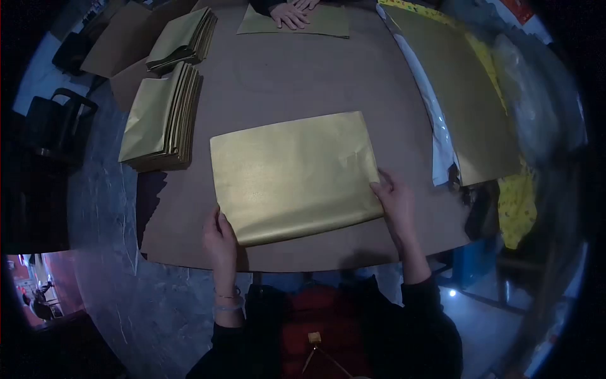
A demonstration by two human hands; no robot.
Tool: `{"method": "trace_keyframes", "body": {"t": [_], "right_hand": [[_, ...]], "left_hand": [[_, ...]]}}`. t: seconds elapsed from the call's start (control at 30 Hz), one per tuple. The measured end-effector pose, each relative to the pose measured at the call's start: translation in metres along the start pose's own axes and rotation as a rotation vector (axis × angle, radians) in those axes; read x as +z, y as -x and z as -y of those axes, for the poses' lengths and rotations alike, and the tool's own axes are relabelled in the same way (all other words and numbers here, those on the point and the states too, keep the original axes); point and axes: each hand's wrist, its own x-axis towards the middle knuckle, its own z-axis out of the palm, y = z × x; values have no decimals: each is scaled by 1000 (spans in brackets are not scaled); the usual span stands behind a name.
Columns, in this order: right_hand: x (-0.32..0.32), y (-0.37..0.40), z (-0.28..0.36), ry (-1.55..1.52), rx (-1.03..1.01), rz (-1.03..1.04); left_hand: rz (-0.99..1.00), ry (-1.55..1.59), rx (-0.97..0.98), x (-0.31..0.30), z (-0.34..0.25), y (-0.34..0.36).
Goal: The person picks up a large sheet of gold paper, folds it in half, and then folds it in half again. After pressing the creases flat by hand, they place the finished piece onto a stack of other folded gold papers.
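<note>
A folded sheet of gold paper (293,174) is held between my two hands, over the near part of the brown-covered table (303,82). Its lower edge bends in a rounded fold. My left hand (221,243) grips the lower left corner, thumb on top and fingers underneath. On the right edge, my right hand (394,199) pinches the paper with the thumb above; its other fingers are partly hidden below.
Stacks of folded gold paper (148,120) and more folded sheets (180,38) lie at the left, beside a cardboard box (120,38). Flat gold sheets (454,82) lie at the right by plastic wrapping (530,95). Across the table, another person's hands (291,16) press on a gold sheet (328,22).
</note>
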Motion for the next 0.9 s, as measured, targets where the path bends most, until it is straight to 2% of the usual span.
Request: {"method": "trace_keyframes", "body": {"t": [0.2,0.27,0.3,0.37,0.4,0.47,0.5,0.57,0.63,0.9], "right_hand": [[-4,4,9,-12,-7,-10],[-4,5,9,-10,-21,-34],[-4,5,8,16,-3,-17],[-9,5,17,25,74,53],[-9,6,16,24,76,55],[-7,6,12,31,6,-11],[-3,3,11,-15,52,12],[-3,5,8,-30,43,6],[-2,4,7,46,-15,-31],[1,3,5,51,-34,-24]], "left_hand": [[0,-223,38,0,-7,4],[-100,-450,120,2,-7,6],[-78,-426,160,1,-8,4],[-126,-348,399,1,-18,2],[-38,-236,402,4,-18,-2],[72,-221,556,10,-25,-5],[100,-231,589,13,-31,-3],[213,-110,597,24,-32,-2],[210,-153,599,24,-37,-1],[229,-111,587,31,-25,-2]]}}
